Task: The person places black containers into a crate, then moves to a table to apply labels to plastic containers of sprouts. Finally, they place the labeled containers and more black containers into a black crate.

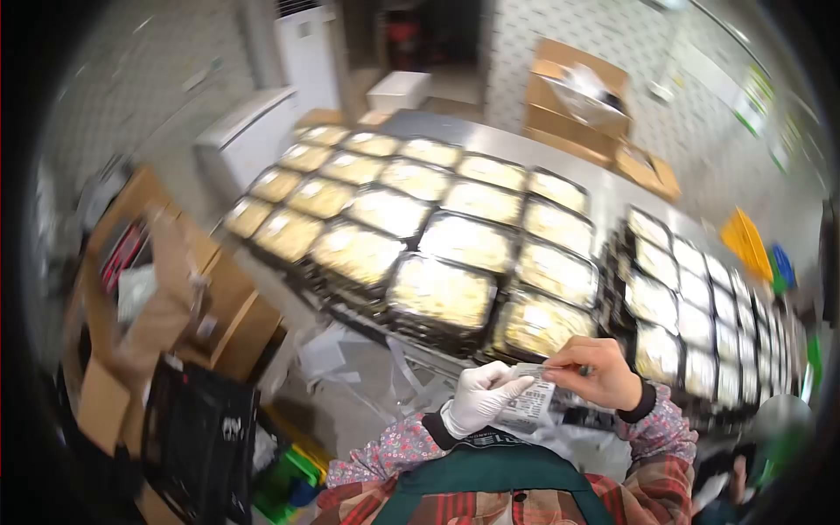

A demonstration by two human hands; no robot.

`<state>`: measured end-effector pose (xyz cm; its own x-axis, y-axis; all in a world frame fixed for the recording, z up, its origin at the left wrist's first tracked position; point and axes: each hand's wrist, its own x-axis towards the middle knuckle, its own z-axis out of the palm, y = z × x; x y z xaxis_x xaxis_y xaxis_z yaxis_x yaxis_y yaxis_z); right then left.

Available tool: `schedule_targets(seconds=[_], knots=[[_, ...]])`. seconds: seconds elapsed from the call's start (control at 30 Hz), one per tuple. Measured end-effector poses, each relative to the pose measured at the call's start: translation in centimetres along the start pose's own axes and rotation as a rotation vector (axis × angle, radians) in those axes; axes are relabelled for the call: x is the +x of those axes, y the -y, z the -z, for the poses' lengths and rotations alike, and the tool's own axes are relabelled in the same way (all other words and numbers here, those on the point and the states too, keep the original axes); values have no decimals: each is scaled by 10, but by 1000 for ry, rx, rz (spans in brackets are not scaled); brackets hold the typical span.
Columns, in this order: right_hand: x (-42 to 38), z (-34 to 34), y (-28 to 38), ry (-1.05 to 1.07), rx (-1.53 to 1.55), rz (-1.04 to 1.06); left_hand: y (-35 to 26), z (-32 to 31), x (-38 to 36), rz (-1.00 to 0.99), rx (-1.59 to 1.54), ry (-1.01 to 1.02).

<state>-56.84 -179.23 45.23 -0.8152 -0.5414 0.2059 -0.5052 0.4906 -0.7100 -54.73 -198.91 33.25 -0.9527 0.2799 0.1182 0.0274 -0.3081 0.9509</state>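
My left hand (482,395), in a white glove, pinches a sheet of printed labels (528,406) in front of my apron. At the sheet's upper right corner, the bare fingers of my right hand (598,371) are closed together; whether a single label is between them is too small to tell. Just beyond my hands, black trays with clear lids (544,324) stand in rows on a metal table. Pale yellow food shows through the lids, which shine with glare.
More lidded trays (658,352) are stacked along the right. An open cardboard box (223,306) and a black crate (199,437) stand on the floor at left. Another carton (573,105) sits beyond the table (490,140). Part of another person's hand (739,477) shows at lower right.
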Motion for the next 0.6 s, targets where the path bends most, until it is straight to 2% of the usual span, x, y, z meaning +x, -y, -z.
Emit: schedule_targets(seconds=[0.1,0.17,0.23,0.27,0.3,0.37,0.4,0.43,0.47,0.5,0.53,0.6], knots=[[-45,0,-15,-190,-7,-22,2,-27,13,23,176,82],[-64,-3,-23,-232,23,-53,1,-51,14,-210,387,101],[-68,-2,-23,-215,9,-53,26,-68,7,-30,-61,154],[-69,3,-29,-261,-27,-75,24,-70,5,63,-50,143],[-66,12,-43,-390,-71,8,25,-66,5,83,7,167],[-58,34,-63,-614,76,-199,28,-49,5,116,119,208],[-53,42,-71,-623,188,-300,23,-43,2,142,-22,129],[-46,40,-84,-582,384,-298,18,-30,3,150,39,90],[-40,34,-94,-490,402,-358,31,-12,1,133,-98,-18],[-35,26,-103,-397,421,-419,19,3,2,124,-44,-95],[-30,20,-110,-377,399,-453,10,11,3,73,-230,-198],[-24,13,-124,-326,348,-521,-10,30,7,-75,-318,-372]])
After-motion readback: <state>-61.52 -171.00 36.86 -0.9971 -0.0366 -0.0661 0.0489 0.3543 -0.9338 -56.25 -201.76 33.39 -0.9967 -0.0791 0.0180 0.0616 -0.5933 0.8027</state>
